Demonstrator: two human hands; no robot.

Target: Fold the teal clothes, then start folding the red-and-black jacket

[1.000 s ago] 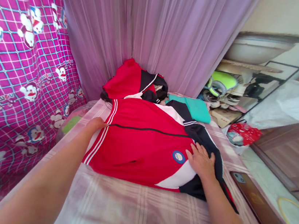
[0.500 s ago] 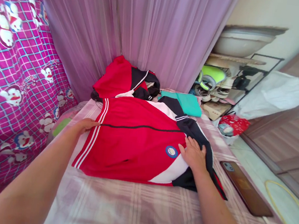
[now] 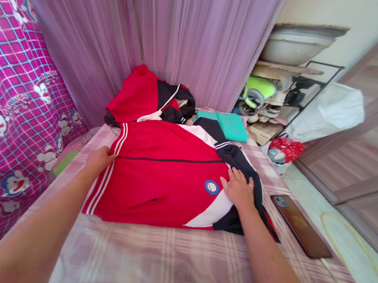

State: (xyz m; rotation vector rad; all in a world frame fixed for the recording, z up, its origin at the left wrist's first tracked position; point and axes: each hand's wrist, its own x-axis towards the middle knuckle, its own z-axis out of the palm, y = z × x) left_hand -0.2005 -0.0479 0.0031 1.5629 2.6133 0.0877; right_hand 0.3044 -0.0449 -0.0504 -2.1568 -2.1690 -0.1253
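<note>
A red, white and navy track jacket (image 3: 163,180) lies flat across the plaid bed cover, its dark zip running left to right and a round blue badge near the right end. My left hand (image 3: 100,160) pinches the striped hem at the left end of the zip. My right hand (image 3: 239,188) rests palm down, fingers spread, on the jacket's upper part beside the badge. One navy sleeve with white stripes is folded along the right side.
Behind the jacket sit a heap of red and navy clothes (image 3: 135,95) and a folded teal cloth (image 3: 231,126). A brown phone (image 3: 299,225) with a cable lies at the right. Beyond are a shoe rack (image 3: 289,69), purple curtain (image 3: 196,35) and pink patterned cloth (image 3: 24,92).
The zip line is straighter and the jacket front looks smoother. The view has shifted a little, so everything appears further left. My hands keep their places on the jacket.
</note>
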